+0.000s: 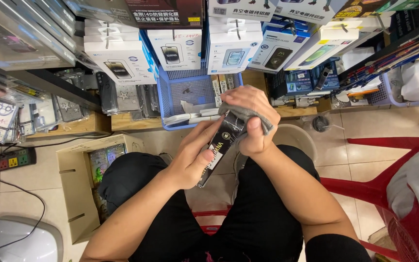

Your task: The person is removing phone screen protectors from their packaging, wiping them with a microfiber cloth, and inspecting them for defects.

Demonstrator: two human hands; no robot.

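While the person sits low with knees apart in black trousers, both hands meet over the lap. Their left hand (192,157) is curled around a long, flat black package (221,145) with pale lettering, thumb lying along its face and fingers wrapped behind; the package runs at a slant from the lap up toward the other hand. Their right hand (250,121) is closed on a grey cloth (248,115), which is bunched under the fingers and pressed against the upper end of the black package, so cloth and package touch.

Just beyond the hands stands a blue plastic basket (170,92) on a low wooden shelf (88,126), with some white flat items lying in it. Above it hang white boxes of phone screen protectors (178,48), side by side. To the person's left an open cardboard box (71,194) sits on the tiled floor with shiny packets inside, and farther left a black power strip (13,159) lies on the tiles with its cable trailing. To the right is a red plastic chair (379,187). A round pale stool or bucket top (297,138) shows behind the right wrist; which it is I cannot tell.
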